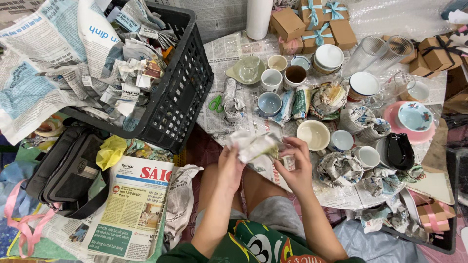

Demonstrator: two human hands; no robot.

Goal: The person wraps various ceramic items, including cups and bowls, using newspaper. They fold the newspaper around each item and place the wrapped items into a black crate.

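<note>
Now | both hands' fingers grasping crumpled newspaper bundle (256,146) | L hand (230,168) | R hand (297,170) | pale, creased wrap

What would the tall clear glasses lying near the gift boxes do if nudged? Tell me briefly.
The tall clear glasses lie on their sides, so they would probably roll. Being thin glass, they look fragile, and cups crowd close beside them, so knocks seem likely.

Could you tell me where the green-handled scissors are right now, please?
In the head view, the green-handled scissors lie on the newspaper-covered table, left of centre, between the black plastic crate and a crumpled newspaper bundle.
</note>
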